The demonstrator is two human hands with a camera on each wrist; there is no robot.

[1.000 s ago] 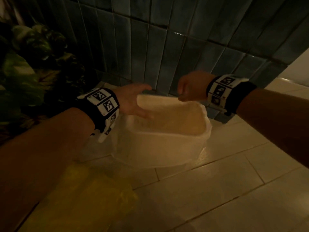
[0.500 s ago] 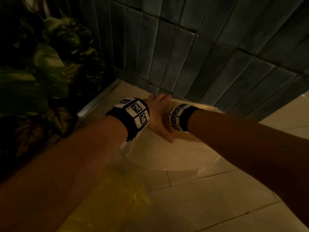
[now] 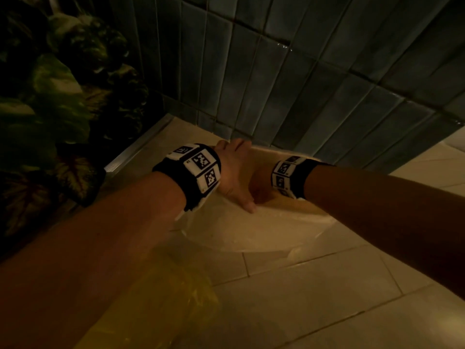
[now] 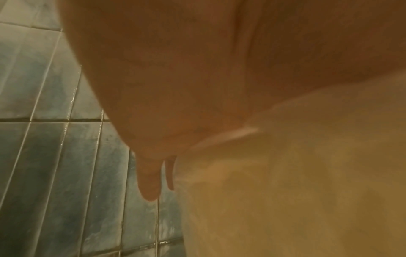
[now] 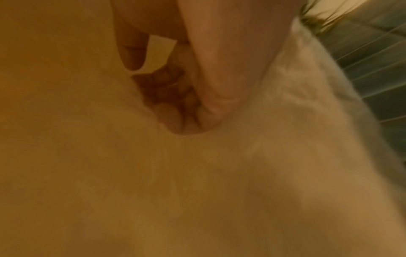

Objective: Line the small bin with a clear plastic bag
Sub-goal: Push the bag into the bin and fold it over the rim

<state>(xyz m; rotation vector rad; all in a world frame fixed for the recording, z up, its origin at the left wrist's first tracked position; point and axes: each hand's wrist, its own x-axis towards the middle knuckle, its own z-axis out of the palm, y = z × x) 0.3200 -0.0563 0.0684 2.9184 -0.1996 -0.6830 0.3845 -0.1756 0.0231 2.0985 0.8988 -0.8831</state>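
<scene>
A small white bin (image 3: 251,233) stands on the floor against the tiled wall, with a clear plastic bag (image 3: 297,253) draped over its rim and down its sides. My left hand (image 3: 234,170) straddles the left rim: its thumb lies on the near side and its straight fingers (image 4: 149,182) hang down the outside by the wall. In the head view my right hand (image 3: 261,187) reaches down into the bin and is mostly hidden behind the left hand. The right wrist view shows the right hand (image 5: 186,104) with curled fingers bunching the bag's film (image 5: 296,121).
A yellow plastic bag (image 3: 161,306) lies on the beige floor tiles (image 3: 327,298) in front of the bin. Large dark plant leaves (image 3: 57,109) crowd the left side behind a metal floor strip (image 3: 141,144). The blue tiled wall (image 3: 302,84) rises right behind the bin.
My right hand came down from above the far rim into the bin, beside the left hand. The left hand stayed on the left rim. The view moved closer.
</scene>
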